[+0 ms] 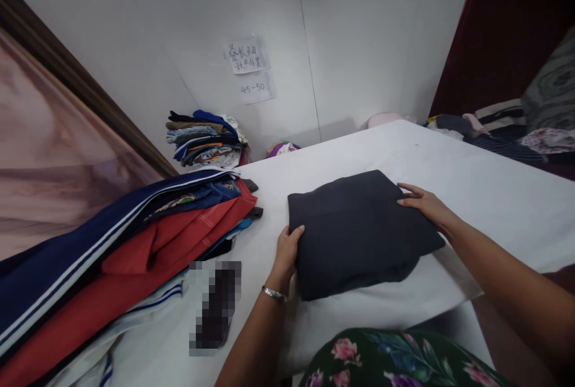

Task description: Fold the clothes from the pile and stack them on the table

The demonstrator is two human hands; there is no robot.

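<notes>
A dark grey folded garment (pixel 354 234) lies on the white-covered table in front of me, its kind hidden by the folds. My left hand (pixel 287 250), with a silver bangle at the wrist, grips its left edge, thumb on top and fingers mostly out of sight. At the upper right edge, my right hand (pixel 421 204) holds the cloth between thumb and fingers. A corner of the garment sticks out to the right, below that hand.
Long clothes in a heap, among them a red garment (pixel 179 234) and navy striped one (pixel 108 234), lie at left. A folded clothes stack (pixel 204 138) stands by the wall. A pixelated dark item (pixel 218 306) is near my left forearm. More clothes (pixel 503 126) lie far right.
</notes>
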